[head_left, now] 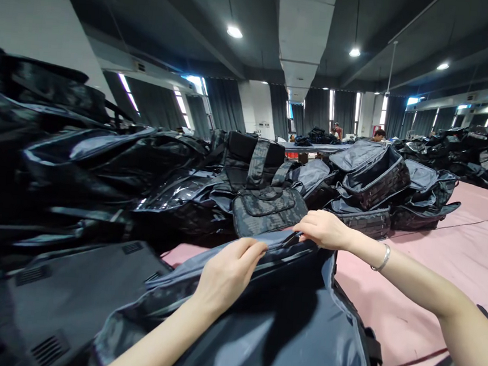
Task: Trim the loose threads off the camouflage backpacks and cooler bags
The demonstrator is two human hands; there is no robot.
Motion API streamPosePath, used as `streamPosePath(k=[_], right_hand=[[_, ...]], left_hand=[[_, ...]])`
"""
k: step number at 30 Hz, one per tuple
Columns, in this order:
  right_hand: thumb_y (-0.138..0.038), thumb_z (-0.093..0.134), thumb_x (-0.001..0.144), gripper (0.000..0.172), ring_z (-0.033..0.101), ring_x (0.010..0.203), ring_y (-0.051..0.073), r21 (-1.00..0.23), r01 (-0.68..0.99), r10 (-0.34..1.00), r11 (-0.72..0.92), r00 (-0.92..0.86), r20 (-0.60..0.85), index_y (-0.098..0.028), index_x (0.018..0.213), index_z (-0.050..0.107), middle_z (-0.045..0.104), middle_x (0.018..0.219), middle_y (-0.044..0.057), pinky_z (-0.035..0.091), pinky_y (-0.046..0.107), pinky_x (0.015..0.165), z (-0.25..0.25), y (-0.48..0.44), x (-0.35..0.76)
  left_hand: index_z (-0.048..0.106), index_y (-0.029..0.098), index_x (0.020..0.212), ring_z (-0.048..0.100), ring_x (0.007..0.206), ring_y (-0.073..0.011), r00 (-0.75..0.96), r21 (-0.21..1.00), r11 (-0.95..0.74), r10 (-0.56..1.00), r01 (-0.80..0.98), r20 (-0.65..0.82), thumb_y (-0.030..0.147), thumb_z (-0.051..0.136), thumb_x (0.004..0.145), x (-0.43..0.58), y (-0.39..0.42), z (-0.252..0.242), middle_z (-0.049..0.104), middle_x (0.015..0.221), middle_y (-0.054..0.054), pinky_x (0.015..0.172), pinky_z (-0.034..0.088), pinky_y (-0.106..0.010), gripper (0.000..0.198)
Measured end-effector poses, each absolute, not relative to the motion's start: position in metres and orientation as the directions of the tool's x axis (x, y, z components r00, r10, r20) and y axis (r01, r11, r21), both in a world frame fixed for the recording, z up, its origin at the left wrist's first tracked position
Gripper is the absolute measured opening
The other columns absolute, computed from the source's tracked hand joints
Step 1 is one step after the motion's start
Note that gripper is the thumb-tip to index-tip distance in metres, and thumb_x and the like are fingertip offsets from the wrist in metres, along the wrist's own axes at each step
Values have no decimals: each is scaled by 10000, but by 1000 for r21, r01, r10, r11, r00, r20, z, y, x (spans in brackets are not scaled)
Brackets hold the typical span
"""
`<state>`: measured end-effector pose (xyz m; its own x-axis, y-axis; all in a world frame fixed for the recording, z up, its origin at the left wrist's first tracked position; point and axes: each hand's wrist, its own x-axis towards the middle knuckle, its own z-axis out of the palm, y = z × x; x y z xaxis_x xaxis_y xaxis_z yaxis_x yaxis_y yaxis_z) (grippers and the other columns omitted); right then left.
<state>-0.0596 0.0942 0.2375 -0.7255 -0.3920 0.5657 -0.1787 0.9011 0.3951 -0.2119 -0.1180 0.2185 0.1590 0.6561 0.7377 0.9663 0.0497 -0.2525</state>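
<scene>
A dark camouflage bag with a grey-blue lining (283,323) lies open in front of me on the pink table (455,253). My left hand (227,273) is closed on the bag's upper rim, fingers curled over the edge. My right hand (323,228) pinches the same rim further right, at what looks like the zipper edge; the wrist wears a silver bracelet (382,258). Another bag of the same pattern, with two straps (267,208), stands just beyond both hands.
Heaps of dark bags (79,163) fill the left side and a smaller pile (388,190) sits at the back right of the table. A black ribbed panel (71,299) lies at the lower left. People work at far tables (378,135).
</scene>
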Motion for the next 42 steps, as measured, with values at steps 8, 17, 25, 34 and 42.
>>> streamPosePath(k=[8,17,25,34,42], right_hand=[[-336,370,980,315,499,727,170,495,-58,-379,867,-721,580,-157,933,625,625,788,54,296,293,590,235,88,-62],[-304,398,973,268,475,715,166,536,-55,-411,842,-710,572,-160,901,611,615,773,39,253,297,579,235,87,-62],[-294,425,963,241,471,707,161,521,-79,-408,850,-724,556,-157,876,604,615,757,30,243,293,581,237,80,-65],[-277,503,926,170,536,784,172,257,-86,-225,963,-782,581,-149,989,596,634,857,65,383,274,673,234,81,-60],[-232,568,886,199,577,923,172,-142,-55,49,988,-769,637,-177,1076,544,628,974,61,453,292,823,231,51,-69]], left_hand=[[593,148,883,576,721,-164,234,-324,25,638,946,734,238,454,905,-208,-107,220,613,807,-55,674,473,-270,167],[583,168,790,545,634,-155,171,-321,84,705,943,688,241,394,918,-204,-100,218,556,706,-30,595,431,-258,239],[551,168,766,546,649,-157,173,-257,7,722,966,669,233,378,907,-197,-101,221,572,727,-39,628,445,-272,232],[574,202,720,570,588,-125,-89,249,-65,825,966,558,386,335,914,-219,-125,245,624,673,3,594,459,-225,359],[671,229,822,607,679,-156,-152,236,52,890,970,430,469,473,814,-232,-139,246,678,775,-9,626,462,-237,311]])
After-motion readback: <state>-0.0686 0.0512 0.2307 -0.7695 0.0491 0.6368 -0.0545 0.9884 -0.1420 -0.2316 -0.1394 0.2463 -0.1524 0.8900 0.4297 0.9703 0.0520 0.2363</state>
